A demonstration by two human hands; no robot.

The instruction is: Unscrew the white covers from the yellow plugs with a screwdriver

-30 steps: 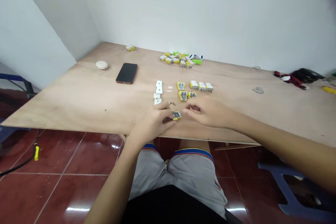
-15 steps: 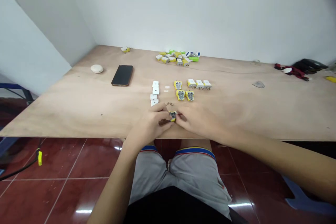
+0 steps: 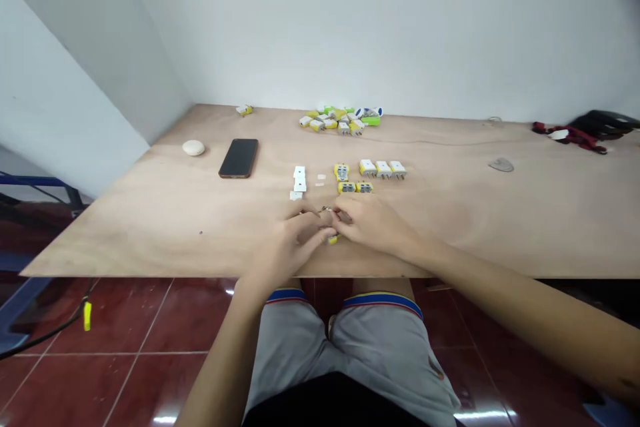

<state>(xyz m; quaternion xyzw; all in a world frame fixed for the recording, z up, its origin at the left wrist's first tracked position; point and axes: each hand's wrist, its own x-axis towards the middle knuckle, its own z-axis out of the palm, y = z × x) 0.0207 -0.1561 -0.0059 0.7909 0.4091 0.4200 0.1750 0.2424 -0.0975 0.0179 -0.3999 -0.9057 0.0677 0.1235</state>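
Note:
My left hand (image 3: 295,237) and my right hand (image 3: 373,221) meet near the table's front edge, fingers closed around one small yellow-and-grey plug housing (image 3: 333,239). Mostly the fingers hide it; a yellow end shows below them. My right fingertips pinch at its upper side, and whether they also hold a small part cannot be seen. Just beyond the fingertips lie small metal pieces (image 3: 327,208). Farther off are open yellow plug housings (image 3: 342,172) with grey insides. White covers (image 3: 300,184) lie in a column beyond my left hand.
Three white-and-yellow plugs (image 3: 383,169) stand in a row. Along the wall lies a pile of plugs (image 3: 330,121) with green items. A phone (image 3: 239,158), a white oval object (image 3: 193,147) and a grey flat piece (image 3: 501,164) rest on the wooden table (image 3: 450,227).
The view has shifted slightly, so the table appears lower. My fingers have closed further over the plug housing, hiding more of it. Both hands stay together at the same spot.

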